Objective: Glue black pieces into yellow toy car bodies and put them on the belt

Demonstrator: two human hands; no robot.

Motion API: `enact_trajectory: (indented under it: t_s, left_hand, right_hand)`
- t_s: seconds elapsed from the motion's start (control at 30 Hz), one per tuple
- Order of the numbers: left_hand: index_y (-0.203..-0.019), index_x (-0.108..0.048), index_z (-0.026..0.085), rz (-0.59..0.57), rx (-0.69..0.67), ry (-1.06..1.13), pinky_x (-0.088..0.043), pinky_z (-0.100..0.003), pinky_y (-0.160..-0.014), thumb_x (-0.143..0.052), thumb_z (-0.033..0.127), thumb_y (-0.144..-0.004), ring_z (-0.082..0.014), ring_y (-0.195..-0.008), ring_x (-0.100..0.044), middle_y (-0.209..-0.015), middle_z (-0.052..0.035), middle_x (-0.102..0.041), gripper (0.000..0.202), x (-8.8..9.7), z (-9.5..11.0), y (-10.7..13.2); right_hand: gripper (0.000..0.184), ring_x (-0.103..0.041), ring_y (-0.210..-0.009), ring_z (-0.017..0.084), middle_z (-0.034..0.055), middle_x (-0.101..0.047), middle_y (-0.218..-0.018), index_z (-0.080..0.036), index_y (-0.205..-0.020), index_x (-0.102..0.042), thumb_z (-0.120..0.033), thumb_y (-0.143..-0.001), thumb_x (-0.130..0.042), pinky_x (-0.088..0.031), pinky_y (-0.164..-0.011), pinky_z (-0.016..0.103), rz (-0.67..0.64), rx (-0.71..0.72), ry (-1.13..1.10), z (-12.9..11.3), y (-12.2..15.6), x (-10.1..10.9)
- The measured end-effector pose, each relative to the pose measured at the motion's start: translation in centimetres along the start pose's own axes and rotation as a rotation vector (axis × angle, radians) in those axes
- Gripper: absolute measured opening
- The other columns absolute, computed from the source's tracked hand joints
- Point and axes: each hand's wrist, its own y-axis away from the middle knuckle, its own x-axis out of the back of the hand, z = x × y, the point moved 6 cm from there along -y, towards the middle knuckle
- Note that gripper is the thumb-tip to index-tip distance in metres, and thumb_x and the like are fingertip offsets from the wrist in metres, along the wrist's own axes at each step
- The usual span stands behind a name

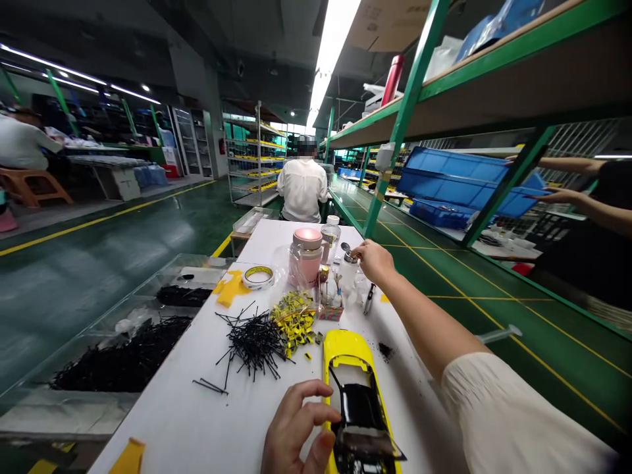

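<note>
My left hand (295, 431) curls round the left side of a yellow toy car body (351, 355) with a black insert, lying on the white table (197, 428) near its front edge. My right hand (374, 261) is stretched out far across the table, its fingers pinched on the cap of a small clear bottle (348, 271). Beside that bottle stand a pink-lidded jar (307, 258) and another small bottle (332, 232). Between the hands lie a heap of thin black rods (254, 339) and a pile of small yellow parts (294, 320).
A tape roll (258, 276) and yellow scraps lie at the table's left. Clear trays (123, 355) of black rods sit left of the table. A green shelf rack (409, 105) with blue bins stands on the right. A person in white sits ahead; another person's arms reach in at far right.
</note>
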Motion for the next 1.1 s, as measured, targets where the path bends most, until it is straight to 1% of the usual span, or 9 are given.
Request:
enact_trajectory:
  t_s: [0.17, 0.3, 0.4, 0.47, 0.53, 0.63, 0.77, 0.9, 1.1]
  left_hand:
    - [-0.092, -0.077, 0.027, -0.031, 0.004, 0.007, -0.054, -0.033, -0.090, -0.053, 0.059, -0.098, -0.0229, -0.102, -0.068, -0.109, -0.0080, -0.070, 0.040, 0.2, -0.4, 0.0]
    - [-0.094, -0.075, 0.027, -0.075, 0.025, -0.002, -0.053, -0.031, -0.091, -0.054, 0.048, -0.101, -0.0215, -0.106, -0.068, -0.113, -0.0069, -0.069, 0.031, 0.6, 0.0, -0.2]
    - [-0.096, -0.074, 0.027, -0.104, 0.026, -0.006, -0.053, -0.031, -0.092, -0.053, 0.039, -0.102, -0.0202, -0.108, -0.067, -0.114, -0.0066, -0.068, 0.025, 0.8, 0.5, -0.3]
    - [-0.097, -0.074, 0.027, -0.118, 0.027, -0.004, -0.052, -0.030, -0.092, -0.053, 0.036, -0.103, -0.0190, -0.109, -0.066, -0.116, -0.0059, -0.068, 0.024, 0.8, 0.7, -0.5]
    - [-0.097, -0.074, 0.027, -0.125, 0.025, -0.004, -0.052, -0.030, -0.094, -0.053, 0.035, -0.103, -0.0185, -0.110, -0.065, -0.116, -0.0052, -0.068, 0.023, 0.7, 0.7, -0.6]
    - [-0.096, -0.075, 0.027, -0.122, 0.033, -0.013, -0.052, -0.030, -0.094, -0.053, 0.034, -0.103, -0.0183, -0.111, -0.064, -0.115, -0.0046, -0.068, 0.024, 0.7, 0.6, -0.7]
    - [-0.095, -0.077, 0.026, -0.125, 0.040, -0.024, -0.055, -0.028, -0.085, -0.053, 0.035, -0.103, -0.0194, -0.109, -0.064, -0.115, -0.0058, -0.069, 0.026, 0.6, 0.7, -0.7]
    - [-0.094, -0.078, 0.024, -0.105, 0.048, -0.039, -0.056, -0.027, -0.082, -0.055, 0.036, -0.102, -0.0201, -0.110, -0.064, -0.115, -0.0067, -0.069, 0.027, 0.6, 0.8, -0.6]
    - [-0.094, -0.078, 0.023, -0.068, 0.076, -0.057, -0.058, -0.026, -0.080, -0.056, 0.038, -0.102, -0.0201, -0.110, -0.064, -0.116, -0.0072, -0.069, 0.028, 0.5, 0.7, -0.4]
  right_hand:
    - [0.025, -0.067, -0.103, 0.021, 0.0083, -0.068, -0.119, -0.017, -0.118, -0.067, -0.035, -0.101, -0.065, -0.058, -0.091, 0.042, 0.034, 0.017, 0.034, -0.3, -0.3, 0.7]
    - [0.017, -0.068, -0.099, 0.022, 0.0086, -0.070, -0.113, -0.018, -0.108, -0.076, -0.018, -0.099, -0.061, -0.054, -0.085, 0.035, 0.152, 0.020, -0.029, -1.0, 1.6, 3.7]
    - [0.030, -0.067, -0.103, 0.022, 0.0071, -0.069, -0.115, -0.024, -0.111, -0.079, -0.012, -0.098, -0.055, -0.051, -0.084, 0.032, 0.250, 0.029, -0.103, -1.0, 6.0, 6.9]
    - [0.030, -0.067, -0.098, 0.020, 0.0055, -0.070, -0.108, -0.026, -0.110, -0.080, -0.014, -0.097, -0.056, -0.050, -0.081, 0.030, 0.299, 0.069, -0.177, -0.6, 10.4, 8.5]
    - [0.026, -0.067, -0.090, 0.019, 0.0050, -0.070, -0.099, -0.025, -0.104, -0.081, -0.016, -0.095, -0.059, -0.050, -0.076, 0.030, 0.346, 0.185, -0.330, -0.4, 15.6, 9.3]
    - [0.026, -0.067, -0.085, 0.017, 0.0041, -0.071, -0.096, -0.024, -0.105, -0.081, -0.015, -0.095, -0.058, -0.050, -0.074, 0.028, 0.238, 0.194, -0.496, 0.4, 23.1, 7.6]
    - [0.026, -0.068, -0.085, 0.018, 0.0050, -0.071, -0.094, -0.023, -0.107, -0.080, -0.017, -0.097, -0.057, -0.053, -0.073, 0.027, 0.119, 0.023, -0.666, 1.0, 29.9, 2.8]
    - [0.035, -0.068, -0.088, 0.019, 0.0063, -0.069, -0.097, -0.027, -0.116, -0.079, -0.014, -0.096, -0.053, -0.056, -0.075, 0.029, 0.127, -0.051, -0.773, 0.0, 32.7, -0.2]
    - [0.065, -0.069, -0.095, 0.023, 0.0080, -0.071, -0.106, -0.029, -0.133, -0.069, 0.002, -0.082, -0.045, -0.058, -0.078, 0.035, 0.132, 0.021, -0.672, -1.5, 34.7, -1.3]
